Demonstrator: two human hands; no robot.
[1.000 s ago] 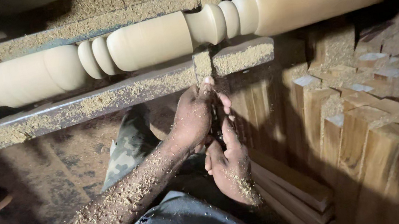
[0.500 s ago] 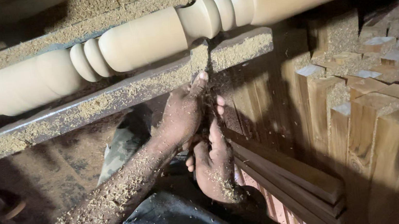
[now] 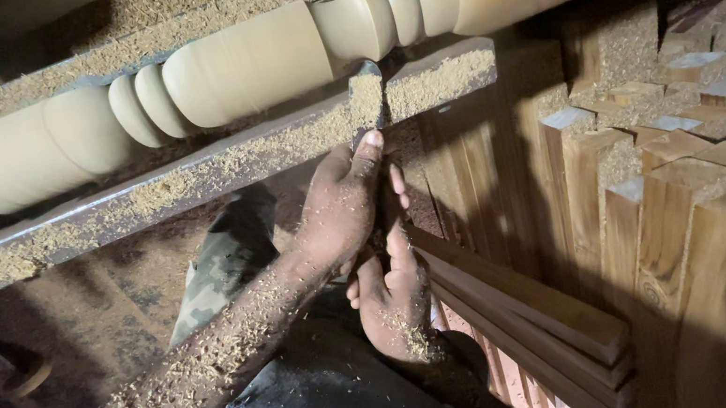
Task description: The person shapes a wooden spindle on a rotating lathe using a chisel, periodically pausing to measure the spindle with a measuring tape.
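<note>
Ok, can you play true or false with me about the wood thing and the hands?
1. The turned wooden spindle lies sideways above the hands. True.
2. The left hand is clean. False: sawdust covers it and the forearm.
3. Both hands grip one tool under the spindle. True; the right hand sits lower.
4. The wooden blocks at the right are painted blue. False: bare wood, dusted with sawdust.

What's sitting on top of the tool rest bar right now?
Sawdust and shavings cover the tool rest bar. A chisel held by the left hand and right hand crosses it; its handle is hidden.
</note>
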